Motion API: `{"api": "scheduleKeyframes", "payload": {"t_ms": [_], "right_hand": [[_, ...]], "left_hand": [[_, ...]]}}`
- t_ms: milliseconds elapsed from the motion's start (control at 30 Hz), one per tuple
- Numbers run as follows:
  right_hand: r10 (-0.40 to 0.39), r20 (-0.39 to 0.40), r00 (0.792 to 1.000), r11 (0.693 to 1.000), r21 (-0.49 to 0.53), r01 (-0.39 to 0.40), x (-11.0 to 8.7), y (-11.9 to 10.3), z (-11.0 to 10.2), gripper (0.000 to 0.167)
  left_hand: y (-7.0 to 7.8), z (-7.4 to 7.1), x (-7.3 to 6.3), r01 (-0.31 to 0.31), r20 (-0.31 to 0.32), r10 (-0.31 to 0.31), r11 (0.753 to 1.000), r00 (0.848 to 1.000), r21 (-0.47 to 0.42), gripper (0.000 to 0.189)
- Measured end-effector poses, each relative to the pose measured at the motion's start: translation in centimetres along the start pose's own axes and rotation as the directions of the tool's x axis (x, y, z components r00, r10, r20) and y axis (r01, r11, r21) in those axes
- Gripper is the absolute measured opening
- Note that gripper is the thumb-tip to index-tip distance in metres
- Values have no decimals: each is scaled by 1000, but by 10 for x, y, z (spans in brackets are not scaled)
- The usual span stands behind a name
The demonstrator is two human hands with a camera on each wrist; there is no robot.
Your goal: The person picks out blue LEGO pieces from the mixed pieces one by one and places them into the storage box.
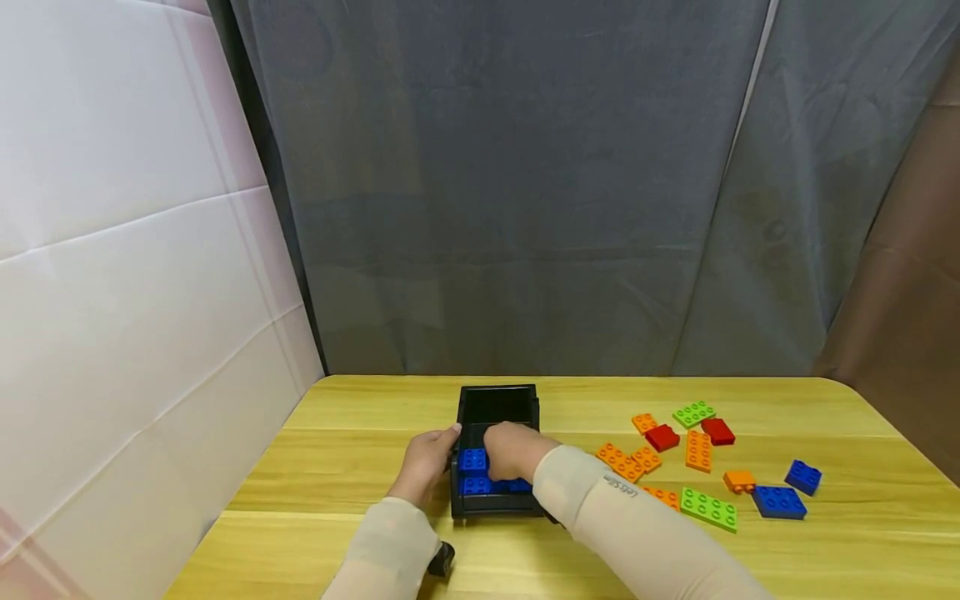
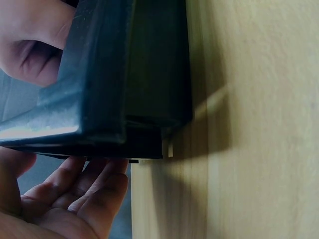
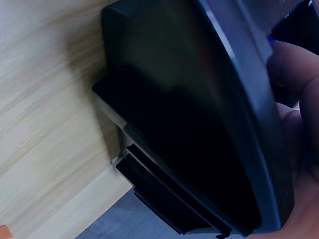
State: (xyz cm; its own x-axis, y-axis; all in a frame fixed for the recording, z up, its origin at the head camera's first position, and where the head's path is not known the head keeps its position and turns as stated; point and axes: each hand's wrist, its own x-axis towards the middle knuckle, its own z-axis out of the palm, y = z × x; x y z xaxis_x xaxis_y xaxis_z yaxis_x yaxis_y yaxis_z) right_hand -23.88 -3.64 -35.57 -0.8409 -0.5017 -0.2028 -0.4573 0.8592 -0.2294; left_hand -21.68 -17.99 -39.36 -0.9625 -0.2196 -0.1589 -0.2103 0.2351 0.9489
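Box (image 1: 497, 507), black and rectangular, stands on the bench (image 1: 337, 500) a little left of the scattered bricks, its long sides running away from the person. The plastic is dark and slightly glossy; both wrist views show pale light along its rim and a stepped outer wall. The far part of its inside shows bare and dark, while blue bricks (image 1: 473, 460) with round studs sit in the near part, studs up. The left hand (image 1: 423, 467) is at the box's left side, its fingers fairly straight and touching the outer wall, thumb by the rim. The right hand (image 1: 516, 450) reaches down inside over the blue bricks with its fingers curled; whether they grasp a brick I cannot tell, as the tips are hidden. To the right lie orange bricks (image 1: 698, 451), red bricks (image 1: 662, 437), green bricks (image 1: 708, 509) and two more blue ones. Grey cloth (image 1: 487, 183) hangs behind the bench.
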Motion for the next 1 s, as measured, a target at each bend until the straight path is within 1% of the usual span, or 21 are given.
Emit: {"api": "scheduleKeyframes", "payload": {"t_ms": [333,700,1000], "right_hand": [[13,-6,1000,1000,7,-13,1,-1,1,16],[13,-2,1000,1000,-2,-13,3,0,2,14],[16,9,1000,1000,-7,-15,4,-1,4,9]], "left_hand": [[2,0,0,2,-5,-2,1000,1000,-10,38],[2,1,0,-24,3,25,999,1000,-25,40],[0,0,0,-10,2,10,1000,1000,-15,40]]}}
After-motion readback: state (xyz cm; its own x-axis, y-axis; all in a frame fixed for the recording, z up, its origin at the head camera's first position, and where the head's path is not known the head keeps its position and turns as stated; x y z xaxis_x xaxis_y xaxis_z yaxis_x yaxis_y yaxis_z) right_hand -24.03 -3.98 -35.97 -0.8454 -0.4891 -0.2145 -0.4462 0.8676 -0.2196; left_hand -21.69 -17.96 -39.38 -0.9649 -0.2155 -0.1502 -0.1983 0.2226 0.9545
